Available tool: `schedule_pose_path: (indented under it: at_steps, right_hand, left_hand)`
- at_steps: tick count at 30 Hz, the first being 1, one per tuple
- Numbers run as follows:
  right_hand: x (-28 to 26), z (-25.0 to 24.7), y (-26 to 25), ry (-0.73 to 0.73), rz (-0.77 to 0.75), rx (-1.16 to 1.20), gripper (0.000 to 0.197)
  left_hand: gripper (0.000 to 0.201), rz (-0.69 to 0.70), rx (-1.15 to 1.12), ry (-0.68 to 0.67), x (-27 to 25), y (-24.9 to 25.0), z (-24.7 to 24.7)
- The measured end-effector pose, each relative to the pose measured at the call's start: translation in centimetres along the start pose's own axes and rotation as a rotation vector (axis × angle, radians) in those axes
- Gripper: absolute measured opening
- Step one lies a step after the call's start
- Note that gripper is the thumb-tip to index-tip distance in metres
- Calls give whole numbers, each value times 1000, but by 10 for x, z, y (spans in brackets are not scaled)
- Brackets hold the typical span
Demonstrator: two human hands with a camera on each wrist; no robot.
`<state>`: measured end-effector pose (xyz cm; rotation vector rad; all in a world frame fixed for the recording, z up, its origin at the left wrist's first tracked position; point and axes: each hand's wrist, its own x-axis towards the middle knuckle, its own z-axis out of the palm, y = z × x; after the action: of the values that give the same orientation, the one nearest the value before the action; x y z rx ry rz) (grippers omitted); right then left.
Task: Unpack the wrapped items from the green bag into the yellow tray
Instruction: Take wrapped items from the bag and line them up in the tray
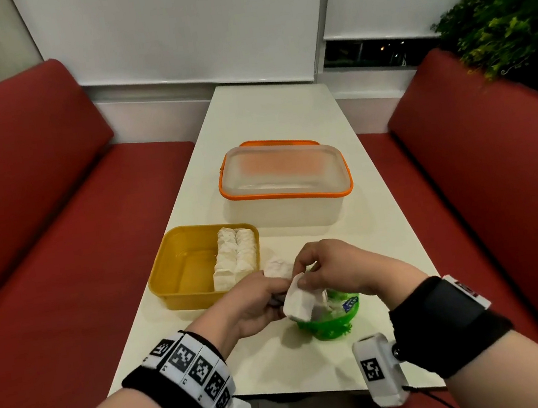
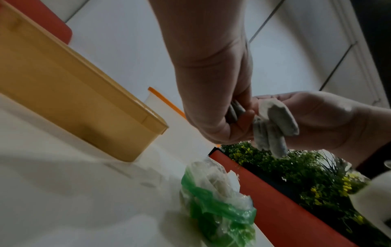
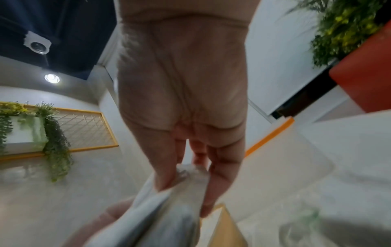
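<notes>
Your left hand (image 1: 257, 304) and right hand (image 1: 333, 269) both pinch a white paper-wrapped item (image 1: 299, 303) above the crinkled green plastic bag (image 1: 329, 323) on the white table (image 1: 266, 117). Only your head view shows two rows of wrapped pieces (image 1: 235, 260) inside the rectangular yellow plastic tray (image 1: 183, 295). Your left wrist view shows the wrap's grey folds (image 2: 273, 127).

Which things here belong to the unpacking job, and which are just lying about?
Job:
- green bag, on the table
- wrapped item, held by left hand and right hand
- yellow tray, two rows of wrapped items along its right side

Lying about:
- lidded clear box with orange rim
- crumpled white piece beside the tray
</notes>
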<state>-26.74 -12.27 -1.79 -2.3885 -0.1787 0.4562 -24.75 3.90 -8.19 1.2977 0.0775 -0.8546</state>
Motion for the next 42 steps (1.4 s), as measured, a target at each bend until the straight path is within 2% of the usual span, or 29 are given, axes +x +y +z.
schedule_pose_path:
  at_steps: [3, 6, 11, 16, 19, 25, 29, 32, 35, 38, 42]
  right_hand:
    - [6, 10, -6, 37, 12, 41, 13]
    - [14, 20, -12, 94, 19, 97, 15]
    - [23, 32, -27, 154, -23, 141, 11]
    - [25, 42, -37, 133, -59, 125, 13]
    - [23, 52, -39, 129, -69, 223, 15]
    - [34, 76, -53, 276, -134, 201, 12]
    - [47, 85, -65, 428, -181, 165, 13]
    - [51, 86, -73, 510, -244, 85, 17]
    - [56, 84, -77, 579, -252, 111, 19]
    - [60, 83, -77, 582, -251, 110, 20]
    - [62, 80, -75, 486, -214, 27, 20]
  left_hand:
    - [3, -43, -105, 45, -5, 0, -12]
    - [13, -71, -252, 54, -16, 2, -16]
    - [35, -92, -386, -124, -31, 2, -25]
    - [34, -125, -495, -239, -42, 0, -42]
    - [32, -141, -459, -229, -48, -3, -51]
    - [38, -90, -536, -195, -59, 1, -61]
    - [24, -27, -569, -99, -60, 11, -71]
    - [19, 31, -543, -75, -59, 19, -74]
    - [16, 86, -566, -59, -54, 21, -75]
    - [19, 117, -587, -56, -50, 18, -77]
    - [26, 117, -510, -65, -42, 18, -80]
